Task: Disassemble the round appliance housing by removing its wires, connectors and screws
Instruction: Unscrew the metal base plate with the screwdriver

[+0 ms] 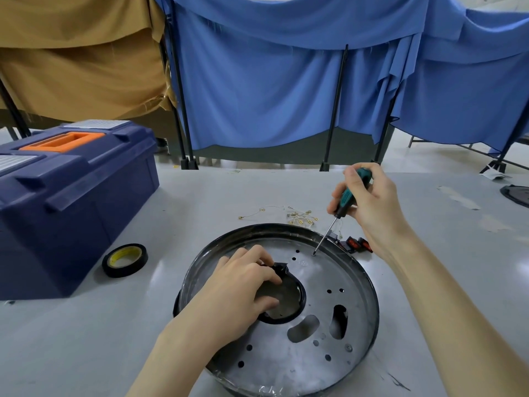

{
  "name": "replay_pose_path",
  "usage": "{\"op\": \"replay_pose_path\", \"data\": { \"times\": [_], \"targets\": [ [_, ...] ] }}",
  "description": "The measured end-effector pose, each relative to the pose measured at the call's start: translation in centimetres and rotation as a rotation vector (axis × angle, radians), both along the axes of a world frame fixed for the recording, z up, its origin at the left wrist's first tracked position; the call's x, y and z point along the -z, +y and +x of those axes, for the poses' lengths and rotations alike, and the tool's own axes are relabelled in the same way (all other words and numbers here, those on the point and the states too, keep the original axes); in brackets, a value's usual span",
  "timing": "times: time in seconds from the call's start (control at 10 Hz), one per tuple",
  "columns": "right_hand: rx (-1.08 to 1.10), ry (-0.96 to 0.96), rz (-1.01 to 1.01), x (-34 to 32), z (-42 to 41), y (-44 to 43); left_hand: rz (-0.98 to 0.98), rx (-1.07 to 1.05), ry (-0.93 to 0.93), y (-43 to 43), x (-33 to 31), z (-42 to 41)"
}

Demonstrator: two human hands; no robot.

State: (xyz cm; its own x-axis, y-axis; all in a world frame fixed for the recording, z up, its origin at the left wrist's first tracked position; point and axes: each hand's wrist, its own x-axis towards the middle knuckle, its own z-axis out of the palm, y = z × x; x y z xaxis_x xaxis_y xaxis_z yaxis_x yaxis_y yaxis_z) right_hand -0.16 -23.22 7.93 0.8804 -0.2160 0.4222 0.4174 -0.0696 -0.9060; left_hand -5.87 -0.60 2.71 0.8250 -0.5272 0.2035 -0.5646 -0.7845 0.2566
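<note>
The round metal housing lies flat on the grey table, its plate full of holes and slots around a black-rimmed centre opening. My left hand rests on the plate with curled fingers gripping the edge of that centre opening. My right hand grips a green-and-black screwdriver, whose tip stands on a screw at the plate's far side. Another screw sits near the front right rim. Loose thin wires with gold connectors lie on the table behind the housing.
A dark blue toolbox with an orange handle stands at the left. A roll of black tape lies beside it. Small black-and-red switches sit just right of the housing. Blue and tan cloths hang behind the table.
</note>
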Motion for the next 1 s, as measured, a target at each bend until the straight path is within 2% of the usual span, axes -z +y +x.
{"op": "replay_pose_path", "data": {
  "times": [0.2, 0.6, 0.7, 1.0],
  "targets": [
    [-0.014, -0.019, -0.024, 0.1, 0.1, 0.0, 0.017, -0.004, 0.007, 0.0, 0.0, 0.0],
    [-0.061, -0.056, -0.21, -0.4, -0.5, 0.9, 0.039, -0.011, 0.045, -0.3, -0.5, -0.2],
    [0.001, -0.053, -0.261, -0.7, -0.6, 1.1, 0.076, 0.01, 0.165, -0.4, -0.7, -0.2],
    [0.04, -0.102, -0.403, -2.0, -1.4, 3.0, 0.256, 0.001, 0.172, -0.4, -2.3, -0.7]
  ]
}}
